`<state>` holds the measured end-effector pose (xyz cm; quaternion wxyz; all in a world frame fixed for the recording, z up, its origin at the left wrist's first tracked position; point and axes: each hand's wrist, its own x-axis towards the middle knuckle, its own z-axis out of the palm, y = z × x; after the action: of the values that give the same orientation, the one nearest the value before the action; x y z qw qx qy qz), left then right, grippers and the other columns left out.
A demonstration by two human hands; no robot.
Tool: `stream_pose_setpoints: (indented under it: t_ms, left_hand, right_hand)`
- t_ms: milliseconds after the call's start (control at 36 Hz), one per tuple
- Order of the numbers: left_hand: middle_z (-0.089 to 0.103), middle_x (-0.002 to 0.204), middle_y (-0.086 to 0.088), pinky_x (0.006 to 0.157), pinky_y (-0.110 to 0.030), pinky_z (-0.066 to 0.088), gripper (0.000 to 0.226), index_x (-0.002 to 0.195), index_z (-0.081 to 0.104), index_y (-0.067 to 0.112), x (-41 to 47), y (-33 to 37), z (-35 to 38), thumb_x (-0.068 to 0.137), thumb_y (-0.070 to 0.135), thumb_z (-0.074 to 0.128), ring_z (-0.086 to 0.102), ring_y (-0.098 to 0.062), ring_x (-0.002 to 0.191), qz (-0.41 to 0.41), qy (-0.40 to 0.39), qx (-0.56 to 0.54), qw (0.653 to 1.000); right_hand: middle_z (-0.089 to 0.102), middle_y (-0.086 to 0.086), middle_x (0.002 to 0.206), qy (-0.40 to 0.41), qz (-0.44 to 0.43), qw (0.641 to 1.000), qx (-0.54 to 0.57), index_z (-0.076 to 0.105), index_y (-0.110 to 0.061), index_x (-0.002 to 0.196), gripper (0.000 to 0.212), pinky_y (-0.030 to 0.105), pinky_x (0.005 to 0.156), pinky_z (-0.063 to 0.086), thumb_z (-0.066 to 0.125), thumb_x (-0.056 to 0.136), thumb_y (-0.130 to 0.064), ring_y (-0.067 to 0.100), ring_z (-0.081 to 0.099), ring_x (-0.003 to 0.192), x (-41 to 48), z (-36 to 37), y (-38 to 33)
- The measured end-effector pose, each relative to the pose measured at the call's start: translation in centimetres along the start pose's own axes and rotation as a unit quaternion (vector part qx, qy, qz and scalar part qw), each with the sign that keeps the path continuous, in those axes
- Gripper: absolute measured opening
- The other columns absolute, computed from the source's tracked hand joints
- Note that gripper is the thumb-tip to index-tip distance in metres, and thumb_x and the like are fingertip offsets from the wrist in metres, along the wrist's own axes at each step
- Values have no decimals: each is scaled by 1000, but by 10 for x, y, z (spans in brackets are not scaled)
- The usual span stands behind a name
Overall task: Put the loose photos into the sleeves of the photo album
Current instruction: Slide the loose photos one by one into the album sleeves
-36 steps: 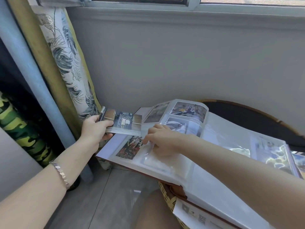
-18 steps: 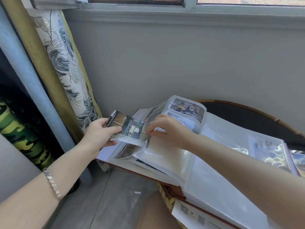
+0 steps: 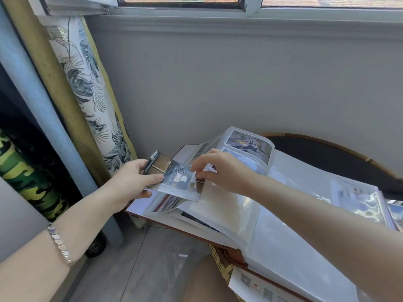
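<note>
The loose photos (image 3: 177,180) sit as a small stack in the left hand (image 3: 130,182), thumb laid on top and fingers curled underneath. They are held just above the left side of the open photo album (image 3: 283,247). The top print shows two figures in white. Its right edge meets the clear sleeve (image 3: 220,205) of a raised page, though I cannot tell whether it has entered the pocket. The right hand (image 3: 224,171) pinches that sleeve's upper edge between thumb and forefinger, the other fingers bent loosely. Behind it, filled pages arch upward. The album lies across a dark round desk (image 3: 327,153) with a rattan rim. A silver bracelet (image 3: 60,245) circles the left wrist, and a leaf-print curtain (image 3: 87,83) hangs by the grey wall.
</note>
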<state>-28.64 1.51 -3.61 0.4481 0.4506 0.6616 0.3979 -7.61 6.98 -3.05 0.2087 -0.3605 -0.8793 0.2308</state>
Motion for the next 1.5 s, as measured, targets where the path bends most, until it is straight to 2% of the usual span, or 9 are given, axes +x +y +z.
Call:
stream_pose_setpoints:
  t_ms: [83, 389, 583, 806, 917, 1028, 1139, 1278, 1500]
  left_hand:
    - [61, 82, -3, 39, -14, 42, 14, 92, 61, 17, 0, 1, -2, 85, 5, 65, 51, -10, 60, 0, 2, -5, 1000]
    - [64, 79, -3, 46, -18, 43, 20, 102, 62, 13, -5, 7, -2, 84, 5, 66, 52, -10, 59, 9, -29, 51, 998]
    - [61, 81, -4, 48, -17, 47, 10, 100, 61, 11, -14, 16, 28, 91, 7, 56, 52, -11, 63, -9, -114, 28, 993]
    - [56, 81, -1, 47, -18, 44, 22, 97, 59, 17, -19, 23, 54, 101, 23, 39, 51, -13, 66, 18, -96, 62, 993]
    - [64, 91, -3, 62, -25, 46, 26, 87, 63, 25, -19, 26, 50, 100, 22, 41, 57, -18, 81, 60, -55, 106, 991]
    - [66, 94, -8, 62, -27, 55, 22, 112, 61, 15, -17, 24, 38, 91, 9, 58, 63, -18, 77, 66, 43, 36, 996]
    - [70, 79, -7, 56, -24, 57, 9, 90, 71, 10, -21, 24, 35, 84, 5, 67, 64, -13, 65, 82, 50, 16, 995]
    - [71, 69, -1, 51, -19, 54, 13, 77, 72, 16, -25, 22, 41, 80, 4, 70, 64, -10, 62, 85, 25, 7, 996]
    - [67, 66, 2, 52, -18, 43, 13, 72, 70, 21, -36, 22, 54, 84, 14, 68, 50, -6, 49, 76, -7, 21, 997]
  right_hand:
    - [58, -6, 90, 10, -1, 1000, 2, 68, -16, 104, 19, -2, 67, 31, 59, 88, -9, -19, 43, 76, -1, 0, -1]
    - [50, -20, 81, 24, -2, 1000, -16, 69, -15, 102, 17, 1, 68, 33, 59, 89, -11, -10, 43, 75, -1, -2, -6]
    - [62, -4, 94, 29, -11, 1000, 0, 69, -16, 100, 15, 3, 68, 33, 61, 88, -11, -3, 44, 75, 0, -1, -6]
    - [58, -16, 85, 24, -10, 1000, 7, 69, -17, 98, 15, 2, 69, 33, 62, 87, -11, -4, 47, 80, -2, -1, -5]
    - [60, -8, 90, 29, -5, 999, 19, 69, -17, 98, 15, 3, 69, 34, 62, 87, -10, -2, 47, 80, -2, -1, -5]
    - [55, -11, 84, 50, -5, 998, 32, 70, -10, 97, 14, 1, 71, 35, 62, 86, -7, 5, 46, 83, -2, -7, -11]
    - [57, -10, 83, 49, -18, 998, 27, 71, -7, 95, 12, 1, 72, 35, 64, 85, -6, 3, 48, 76, -2, -12, -12]
    - [58, -7, 84, 41, -16, 999, 29, 70, -6, 95, 12, -1, 70, 34, 64, 84, -5, -9, 48, 73, 0, -11, -11]
    - [67, 3, 97, 44, -6, 999, 18, 69, -11, 92, 9, 2, 71, 35, 64, 85, -10, 7, 52, 83, -1, -7, -6]
